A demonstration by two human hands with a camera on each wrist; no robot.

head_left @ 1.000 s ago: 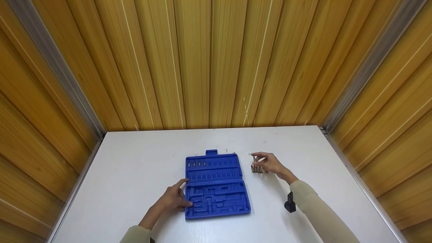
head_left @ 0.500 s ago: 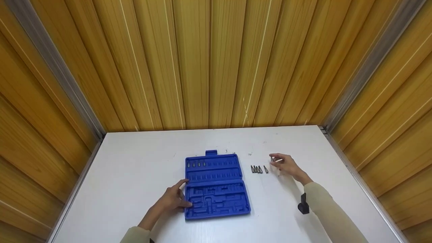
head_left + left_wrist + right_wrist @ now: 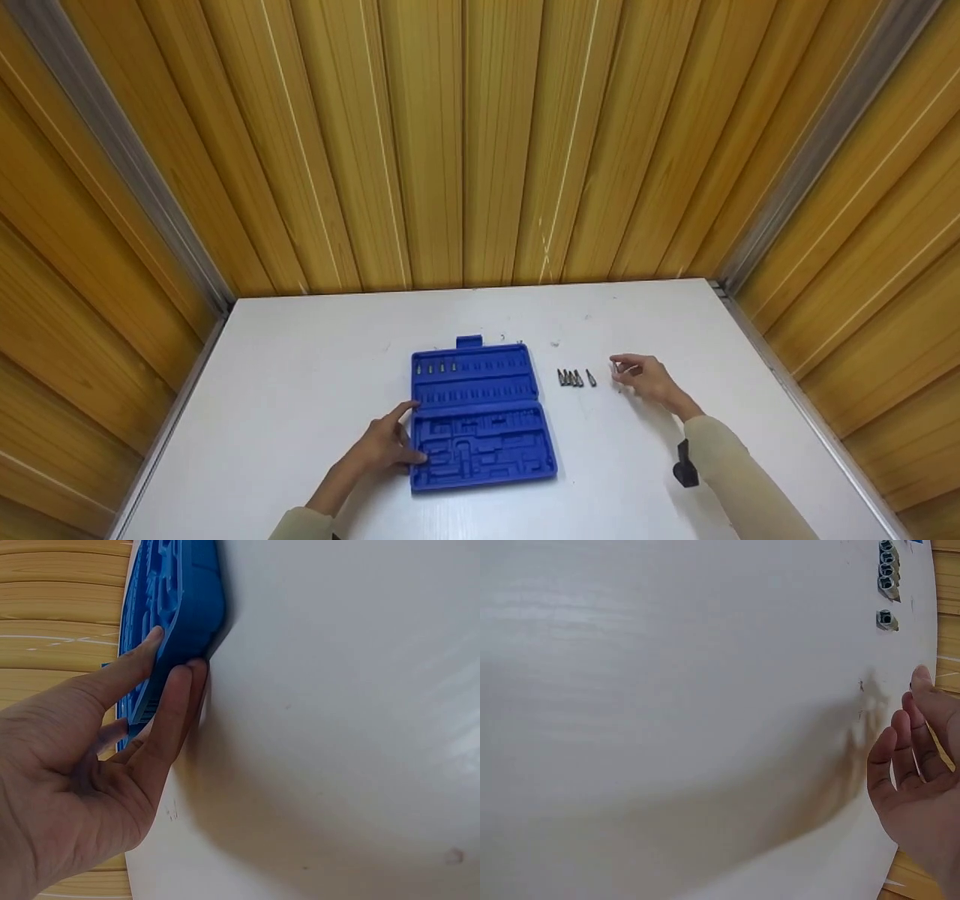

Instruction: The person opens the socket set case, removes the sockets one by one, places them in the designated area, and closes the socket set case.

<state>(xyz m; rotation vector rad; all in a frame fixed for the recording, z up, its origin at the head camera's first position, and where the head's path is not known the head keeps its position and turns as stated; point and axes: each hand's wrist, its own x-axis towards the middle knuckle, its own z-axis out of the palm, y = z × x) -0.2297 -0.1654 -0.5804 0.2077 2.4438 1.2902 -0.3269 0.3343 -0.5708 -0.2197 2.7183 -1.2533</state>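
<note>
A blue plastic socket case (image 3: pixel 480 405) lies open on the white table, its moulded recesses facing up. Several small bit sockets (image 3: pixel 436 367) stand in the upper left slots of its far half. My left hand (image 3: pixel 384 444) grips the case's left side, thumb over the rim and fingers against the outer wall, as the left wrist view shows. To the right of the case, a tight row of bit sockets (image 3: pixel 570 378) lies on the table, with a single bit socket (image 3: pixel 591 378) apart. Beyond it my right hand (image 3: pixel 646 379) pinches another bit socket (image 3: pixel 615 367), mostly hidden by the fingers.
The white table (image 3: pixel 300 360) carries a few small dark marks. Wood-patterned panels (image 3: pixel 480 150) rise behind it and at both sides, with grey metal strips in the corners. A dark wrist camera (image 3: pixel 684 466) hangs at the right sleeve.
My right hand has moved right from above the row of bit sockets, then slightly nearer, still pinching one. The row came into full sight. My left hand and the case keep their place.
</note>
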